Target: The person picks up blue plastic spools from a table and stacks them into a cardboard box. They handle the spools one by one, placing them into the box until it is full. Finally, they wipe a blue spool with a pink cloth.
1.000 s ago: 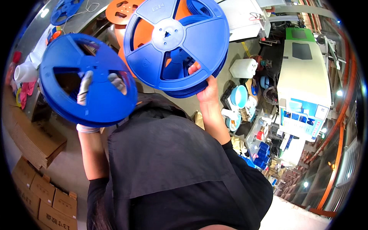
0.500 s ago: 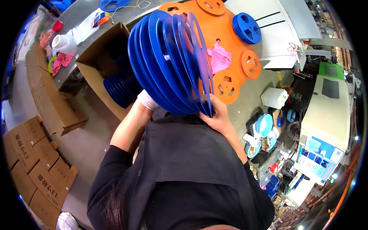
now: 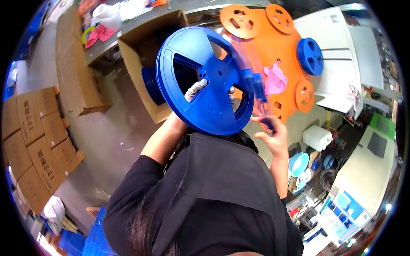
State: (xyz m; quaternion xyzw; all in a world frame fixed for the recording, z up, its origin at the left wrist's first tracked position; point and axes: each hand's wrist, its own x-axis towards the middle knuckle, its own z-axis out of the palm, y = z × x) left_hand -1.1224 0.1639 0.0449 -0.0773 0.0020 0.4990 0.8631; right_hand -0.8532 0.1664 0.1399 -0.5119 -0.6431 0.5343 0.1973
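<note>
I have one large blue reel [image 3: 220,74] facing me at the centre of the view, tilted; a second rim shows behind its 9 o'clock edge, but I can't count how many reels lie behind it. My left hand [image 3: 196,88], its fingers pale-covered, is curled around it through the windows near the hub, holding it from behind; the palm is hidden. At the reel's 4 o'clock, my right hand [image 3: 275,133] has thumb and fingers spread part way. Beside its fingers runs a blurred blue shape [image 3: 256,87], smeared by motion, and I can't tell whether they grip it.

At 9 o'clock, partly covered by the reel, stands one open-topped carton [image 3: 130,59]; several blue reels [image 3: 150,85] lie inside, too overlapped for me to count. At 2 o'clock I see one orange table [image 3: 260,55] with four orange discs around it, at its 11, 12, 5 and 6 o'clock; the last is partly hidden behind the blur. One stack of blue reels [image 3: 311,56] sits at the table's 3 o'clock, and one pink cloth [image 3: 275,80] lies near its middle.

Farther out, I have stacked boxes [image 3: 38,145] at 8 o'clock, cut off by the dark rim, and one white can [image 3: 317,137] at 4 o'clock.
</note>
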